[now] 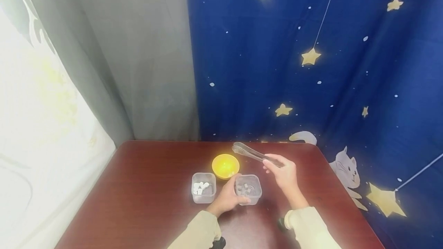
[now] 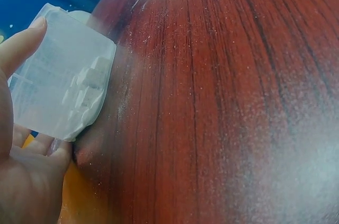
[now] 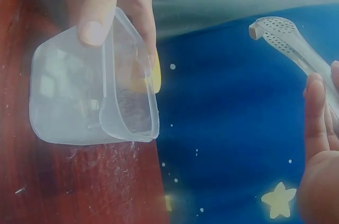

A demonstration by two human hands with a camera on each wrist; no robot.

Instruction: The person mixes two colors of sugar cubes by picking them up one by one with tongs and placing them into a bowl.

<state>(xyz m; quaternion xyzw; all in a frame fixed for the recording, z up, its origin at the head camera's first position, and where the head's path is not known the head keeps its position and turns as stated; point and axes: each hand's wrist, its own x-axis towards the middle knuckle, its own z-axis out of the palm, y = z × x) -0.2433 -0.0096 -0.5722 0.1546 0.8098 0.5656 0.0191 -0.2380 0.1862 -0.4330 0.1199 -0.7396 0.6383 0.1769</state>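
My left hand [image 1: 226, 197] grips a clear plastic container [image 1: 256, 200] with fingers and thumb on its sides. Several small pale cubes [image 2: 90, 83] lie inside it, seen through the wall in the left wrist view. Metal tongs [image 1: 254, 153] with perforated tips are in my right hand [image 1: 286, 172], raised above the far side of the table and pointing left. A small brownish cube [image 3: 255, 31] shows at the tong tips in the right wrist view. Just behind my left hand stands a yellow bowl [image 1: 221, 161], its near right edge close to the fingers.
To the left of my left hand is a second clear container [image 1: 203, 200] with several white pieces [image 1: 199, 188] in it. Everything stands on a dark red wooden table [image 1: 149, 195]. A blue star-patterned curtain [image 1: 249, 68] and a grey curtain [image 1: 155, 68] hang behind its far edge.
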